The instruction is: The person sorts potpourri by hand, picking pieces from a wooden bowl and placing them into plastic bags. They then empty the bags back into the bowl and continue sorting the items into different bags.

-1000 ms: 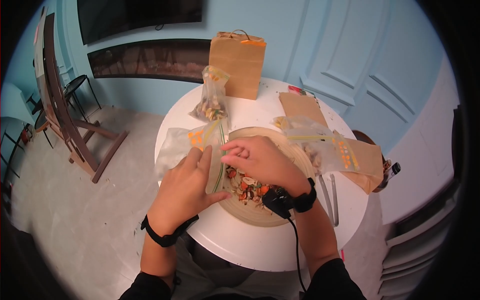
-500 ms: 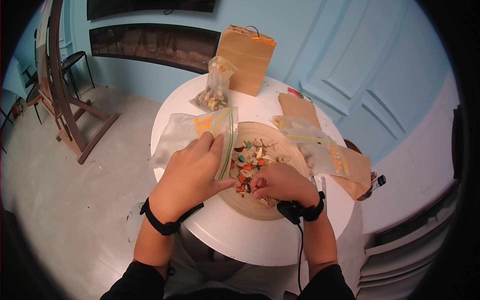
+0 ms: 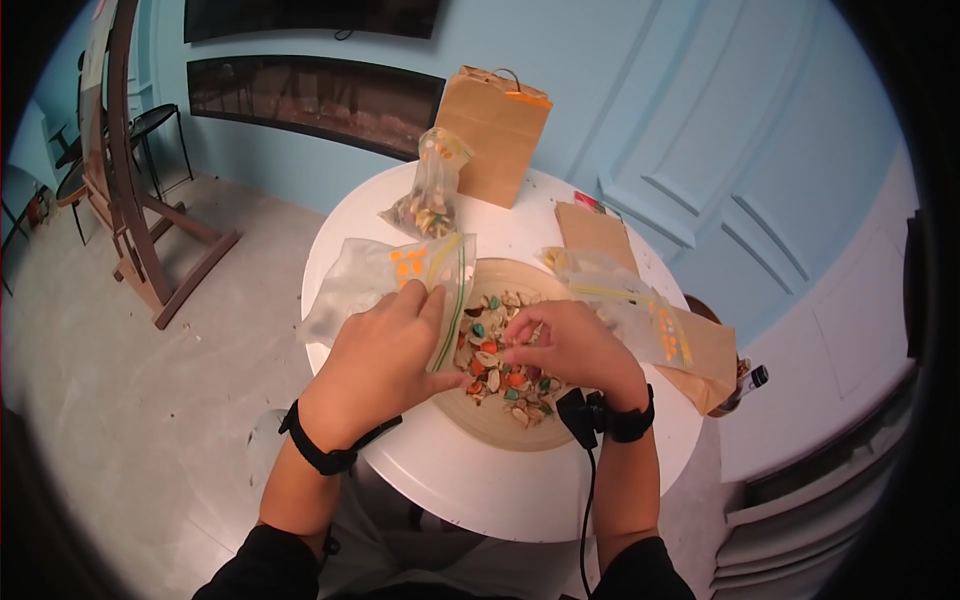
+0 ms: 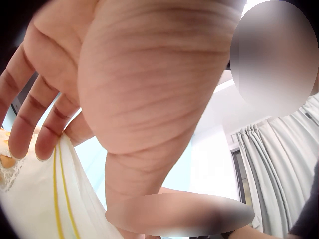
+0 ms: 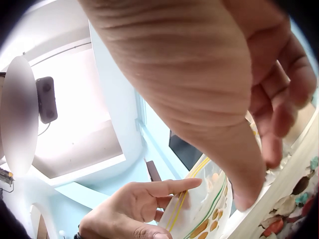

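A clear zip bag point(image 3: 375, 272) with orange dots lies at the left of a round wooden plate point(image 3: 487, 437), its mouth facing the plate. My left hand point(image 3: 375, 365) grips the bag's mouth edge, which runs between the fingers in the right wrist view; the thumb sticks out towards the plate. Potpourri point(image 3: 490, 375) in tan, orange-red and teal pieces is spread over the plate. Just above it hovers my right hand point(image 3: 580, 345), palm facing left, fingers loosely bent and thumb apart from them. No piece shows between these fingers.
Behind the plate stand a filled zip bag point(image 3: 430, 200) and a brown paper bag point(image 3: 495, 135). On the right, another zip bag point(image 3: 640, 320) lies over brown paper point(image 3: 705, 370). A black cable point(image 3: 588, 510) hangs from my right wrist. All this sits on a round white table point(image 3: 440, 495).
My right hand went from the bag's mouth down to the potpourri near the plate's front, then lifted slightly towards the back. My left hand stayed at the bag. The head view shifted.
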### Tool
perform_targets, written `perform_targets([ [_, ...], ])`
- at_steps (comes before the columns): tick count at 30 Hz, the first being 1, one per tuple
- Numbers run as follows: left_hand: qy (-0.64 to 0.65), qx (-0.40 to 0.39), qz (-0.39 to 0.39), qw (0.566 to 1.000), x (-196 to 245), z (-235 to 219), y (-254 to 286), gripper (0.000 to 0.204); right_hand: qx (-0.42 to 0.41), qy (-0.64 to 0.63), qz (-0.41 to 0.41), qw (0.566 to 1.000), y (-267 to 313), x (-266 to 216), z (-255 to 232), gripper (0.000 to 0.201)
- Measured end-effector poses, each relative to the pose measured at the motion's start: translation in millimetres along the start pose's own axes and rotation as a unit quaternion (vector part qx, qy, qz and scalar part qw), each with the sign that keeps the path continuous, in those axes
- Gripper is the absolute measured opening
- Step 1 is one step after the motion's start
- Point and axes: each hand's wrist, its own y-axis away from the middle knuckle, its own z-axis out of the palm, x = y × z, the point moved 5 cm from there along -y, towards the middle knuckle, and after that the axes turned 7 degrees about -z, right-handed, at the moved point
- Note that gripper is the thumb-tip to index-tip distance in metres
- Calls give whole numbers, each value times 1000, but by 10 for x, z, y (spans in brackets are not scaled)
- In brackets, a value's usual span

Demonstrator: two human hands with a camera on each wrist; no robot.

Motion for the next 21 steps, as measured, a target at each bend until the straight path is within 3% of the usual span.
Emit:
perform_targets([
  [2, 7, 5, 5, 1000, 22, -8, -1, 94, 38, -29, 34, 998, -31, -129, -52, 31],
  [5, 13, 7, 3, 1000, 83, 0, -5, 95, 46, -148, -1, 988, -109, -318, 108, 31],
  [8, 9, 26, 0, 1000, 87, 9, -24, 96, 96, -130, -50, 986, -156, -305, 261, 30],
  [11, -1, 36, -14, 999, 66, -32, -10, 96, 147, -114, -12, 982, -90, -134, 117, 26],
  [14, -3, 35, -23, 999, 32, -63, -14, 96, 27, 74, 43, 996, -20, 163, 95, 21],
  [17, 0, 32, -20, 999, 34, -33, -17, 97, -63, 142, 68, 985, -7, 473, 321, 18],
  [21, 1, 30, -16, 999, 54, 6, -24, 96, -83, 185, 78, 976, -46, 507, 339, 18],
])
